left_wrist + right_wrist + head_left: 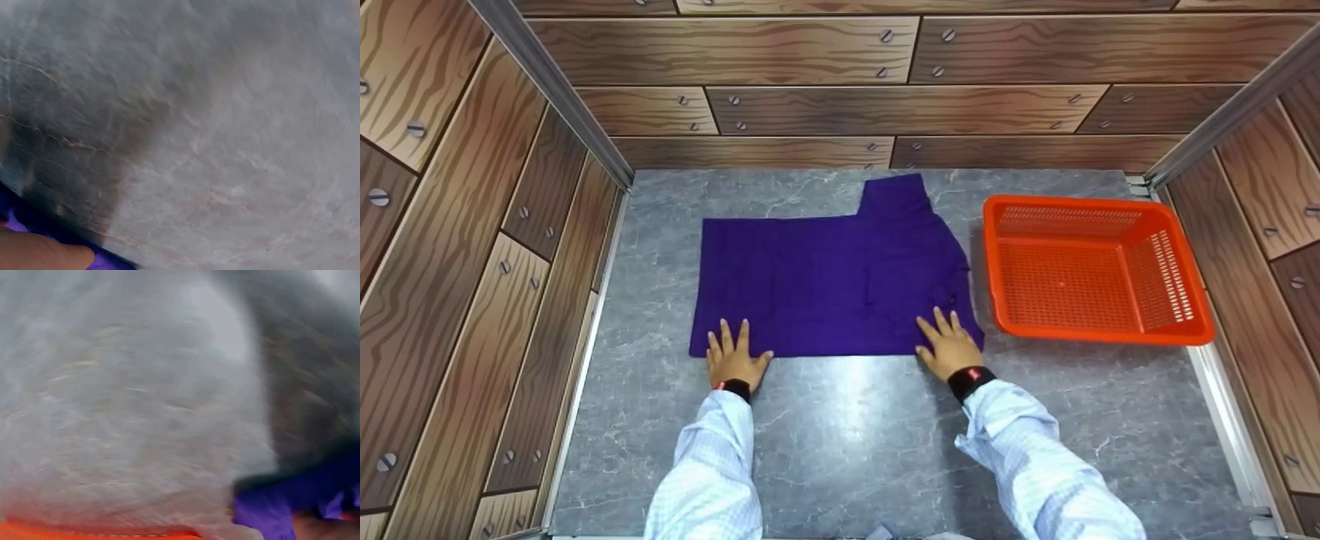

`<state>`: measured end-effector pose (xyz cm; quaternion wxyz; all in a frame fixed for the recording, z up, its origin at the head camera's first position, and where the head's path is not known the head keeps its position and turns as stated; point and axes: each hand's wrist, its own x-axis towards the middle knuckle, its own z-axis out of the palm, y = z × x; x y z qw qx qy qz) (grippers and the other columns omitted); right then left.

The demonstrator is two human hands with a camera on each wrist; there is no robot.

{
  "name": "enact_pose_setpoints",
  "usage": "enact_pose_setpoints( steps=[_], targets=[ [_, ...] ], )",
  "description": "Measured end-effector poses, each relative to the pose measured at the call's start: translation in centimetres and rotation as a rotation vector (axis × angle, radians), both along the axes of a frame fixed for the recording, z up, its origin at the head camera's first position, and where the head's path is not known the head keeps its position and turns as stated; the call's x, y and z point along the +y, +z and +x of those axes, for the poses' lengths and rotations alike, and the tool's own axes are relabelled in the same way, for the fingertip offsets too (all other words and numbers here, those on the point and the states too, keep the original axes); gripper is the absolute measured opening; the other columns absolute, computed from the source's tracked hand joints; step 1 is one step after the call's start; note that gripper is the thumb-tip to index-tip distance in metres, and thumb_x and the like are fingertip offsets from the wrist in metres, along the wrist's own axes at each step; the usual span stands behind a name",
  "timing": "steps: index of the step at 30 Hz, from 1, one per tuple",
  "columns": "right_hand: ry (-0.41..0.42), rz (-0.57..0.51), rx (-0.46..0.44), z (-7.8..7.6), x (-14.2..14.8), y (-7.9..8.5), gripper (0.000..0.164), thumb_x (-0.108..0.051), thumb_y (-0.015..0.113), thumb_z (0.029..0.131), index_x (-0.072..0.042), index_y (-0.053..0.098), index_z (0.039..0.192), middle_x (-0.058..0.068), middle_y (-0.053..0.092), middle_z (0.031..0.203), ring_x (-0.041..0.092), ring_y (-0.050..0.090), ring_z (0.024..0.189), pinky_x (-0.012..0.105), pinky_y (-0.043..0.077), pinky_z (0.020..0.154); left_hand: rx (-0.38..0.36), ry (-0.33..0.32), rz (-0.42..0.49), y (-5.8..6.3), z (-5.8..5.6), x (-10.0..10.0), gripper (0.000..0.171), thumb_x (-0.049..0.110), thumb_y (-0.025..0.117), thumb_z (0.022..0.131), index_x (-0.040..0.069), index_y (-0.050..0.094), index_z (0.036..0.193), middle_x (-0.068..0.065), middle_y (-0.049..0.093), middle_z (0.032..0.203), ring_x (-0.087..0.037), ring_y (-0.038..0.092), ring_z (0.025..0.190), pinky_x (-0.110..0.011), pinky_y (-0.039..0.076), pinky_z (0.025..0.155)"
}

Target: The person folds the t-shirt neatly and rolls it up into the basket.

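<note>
A purple shirt (817, 285) lies folded lengthwise on the grey marbled table, its short sleeve pointing to the back and its collar end to the right. My left hand (735, 361) rests with spread fingers on the near left corner, by the hem. On the near right, close to the collar and small dark buttons, my right hand (950, 349) lies on the cloth, fingers also spread. In the left wrist view, a thumb (45, 251) is over the purple edge at the bottom left. The right wrist view is blurred, with the shirt (264, 512) at the lower right.
An orange plastic basket (1061, 337) with perforated sides stands just right of the collar end. Wood-patterned panels (802, 112) wall the table at the back and both sides, with metal rails (577, 112) along the corners.
</note>
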<state>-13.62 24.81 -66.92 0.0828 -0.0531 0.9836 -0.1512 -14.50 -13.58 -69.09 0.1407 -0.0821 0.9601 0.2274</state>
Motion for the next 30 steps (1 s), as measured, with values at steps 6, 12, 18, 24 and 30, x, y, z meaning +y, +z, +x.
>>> enact_pose_setpoints(
  steps=[6, 12, 18, 24, 30],
  targets=[
    [0.041, -0.006, 0.056, 1.5, 0.5, -1.6, 0.054, -0.039, 0.054, 0.089, -0.025, 0.041, 0.139, 0.014, 0.025, 0.15, 0.047, 0.02, 0.134, 0.057, 0.025, 0.105, 0.003, 0.007, 0.03, -0.4, 0.8, -0.3, 0.082, 0.054, 0.056, 0.082, 0.024, 0.017, 0.148, -0.013, -0.004, 0.155, -0.04, -0.009, 0.139, -0.055, 0.001, 0.11],
    [0.084, -0.019, 0.117, 3.1, 1.1, -2.6, 0.053, -0.039, 0.056, 0.088, -0.03, 0.041, 0.139, 0.013, 0.023, 0.151, 0.048, 0.018, 0.134, 0.057, 0.022, 0.106, 0.016, 0.012, 0.056, -0.9, 2.3, -0.6, 0.082, 0.056, 0.054, 0.082, 0.026, 0.016, 0.148, -0.01, -0.006, 0.155, -0.039, -0.012, 0.139, -0.056, -0.002, 0.11],
    [0.114, 0.032, 0.173, 5.3, 1.5, -3.9, 0.057, -0.043, 0.055, 0.087, -0.03, 0.038, 0.14, 0.012, 0.021, 0.151, 0.047, 0.016, 0.135, 0.056, 0.018, 0.107, 0.038, 0.016, 0.074, -1.1, 3.5, -0.5, 0.083, 0.057, 0.056, 0.081, 0.027, 0.017, 0.148, -0.01, -0.006, 0.155, -0.038, -0.012, 0.139, -0.056, -0.002, 0.11],
    [0.115, -0.008, 0.173, 7.1, 1.2, -3.7, 0.056, -0.042, 0.055, 0.088, -0.028, 0.04, 0.139, 0.013, 0.023, 0.151, 0.048, 0.016, 0.134, 0.058, 0.017, 0.107, 0.038, 0.018, 0.076, -1.1, 4.9, -0.7, 0.084, 0.055, 0.057, 0.08, 0.026, 0.017, 0.148, -0.01, -0.006, 0.155, -0.038, -0.012, 0.139, -0.056, -0.003, 0.11],
    [0.124, -0.033, 0.182, 9.0, 1.5, -3.5, 0.053, -0.041, 0.055, 0.089, -0.029, 0.04, 0.139, 0.012, 0.023, 0.151, 0.047, 0.015, 0.135, 0.057, 0.017, 0.108, 0.069, 0.017, 0.085, -0.8, 6.4, -0.5, 0.083, 0.053, 0.06, 0.079, 0.024, 0.022, 0.147, -0.012, -0.001, 0.155, -0.04, -0.008, 0.139, -0.057, -0.001, 0.11]
  ],
)
